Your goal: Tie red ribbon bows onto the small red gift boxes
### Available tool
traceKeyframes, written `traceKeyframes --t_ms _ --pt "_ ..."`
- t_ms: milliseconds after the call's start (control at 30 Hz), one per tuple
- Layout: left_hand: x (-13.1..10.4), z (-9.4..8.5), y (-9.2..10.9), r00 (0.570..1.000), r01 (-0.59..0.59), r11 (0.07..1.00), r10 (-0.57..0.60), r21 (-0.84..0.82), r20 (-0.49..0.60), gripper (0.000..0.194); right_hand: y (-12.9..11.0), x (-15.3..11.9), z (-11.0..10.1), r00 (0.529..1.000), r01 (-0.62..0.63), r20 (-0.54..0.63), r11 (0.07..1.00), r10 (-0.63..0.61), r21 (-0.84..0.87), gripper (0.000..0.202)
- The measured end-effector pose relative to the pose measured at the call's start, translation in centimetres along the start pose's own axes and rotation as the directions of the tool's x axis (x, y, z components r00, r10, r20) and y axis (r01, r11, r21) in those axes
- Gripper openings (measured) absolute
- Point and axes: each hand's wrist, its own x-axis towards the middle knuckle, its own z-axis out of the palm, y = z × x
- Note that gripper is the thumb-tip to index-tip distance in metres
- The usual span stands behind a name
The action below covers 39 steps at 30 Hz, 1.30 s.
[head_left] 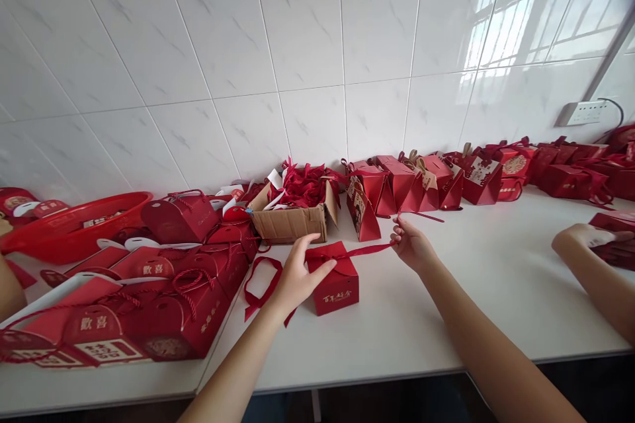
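A small red gift box with gold lettering stands on the white table in front of me. My left hand rests against its left side and top, thumb and fingers apart around the box. From the top of the box a red ribbon stretches to the right, its end pinched in my right hand. The ribbon's other part lies looped on the table left of my left hand.
Behind the box is a cardboard box of red ribbons. Many red boxes and a red basin are at left. Finished-looking boxes line the wall. At right, another person's hand touches a red box.
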Motion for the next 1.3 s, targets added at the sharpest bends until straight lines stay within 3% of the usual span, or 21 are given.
traceKeyframes --t_ms 100,167,400,567,633,900,1067,1167,1300 --pt "-1.3 -0.3 -1.6 0.965 0.238 0.948 -0.255 -0.213 -0.054 0.049 0.4 0.1 0.1 0.999 -0.037 0.015 0.999 0.036 0.017 0.025" --pt "-1.9 -0.6 -2.3 0.938 0.321 0.903 -0.345 -0.285 -0.036 0.039 0.6 0.2 0.1 0.999 -0.047 0.013 0.999 0.047 0.024 0.023" --pt "-2.7 -1.4 -1.5 0.907 0.394 0.801 -0.418 -0.451 0.05 0.048 1.2 0.6 -0.3 0.998 -0.02 -0.065 1.0 0.019 -0.005 0.019" --pt "-3.3 -1.2 -1.5 0.866 0.412 0.578 -0.488 -0.704 0.107 0.029 1.8 0.8 -0.5 0.996 -0.025 -0.092 0.999 0.021 -0.038 0.02" --pt "-3.3 -1.0 -2.0 0.859 0.412 0.536 -0.497 -0.737 0.119 0.027 1.9 0.8 -0.6 0.995 -0.019 -0.096 0.999 0.015 -0.044 0.02" --pt "-3.0 -1.0 -2.7 0.867 0.408 0.546 -0.483 -0.732 0.123 0.024 1.5 0.6 -0.7 0.994 0.018 -0.105 0.999 -0.023 -0.044 0.02" --pt "-4.3 -1.5 -2.4 0.87 0.401 0.601 -0.487 -0.692 0.081 0.031 1.2 0.2 -0.5 0.997 0.045 -0.066 0.998 -0.047 -0.036 0.023" --pt "-6.0 -2.6 -2.6 0.879 0.422 0.693 -0.47 -0.585 0.078 0.034 1.1 0.2 -0.6 0.996 0.057 -0.061 0.998 -0.059 -0.029 0.026" --pt "-8.5 -5.1 -4.2 0.916 0.393 0.89 -0.4 -0.231 0.016 0.033 1.3 0.3 -0.8 0.995 0.073 -0.063 0.997 -0.075 -0.03 0.028"
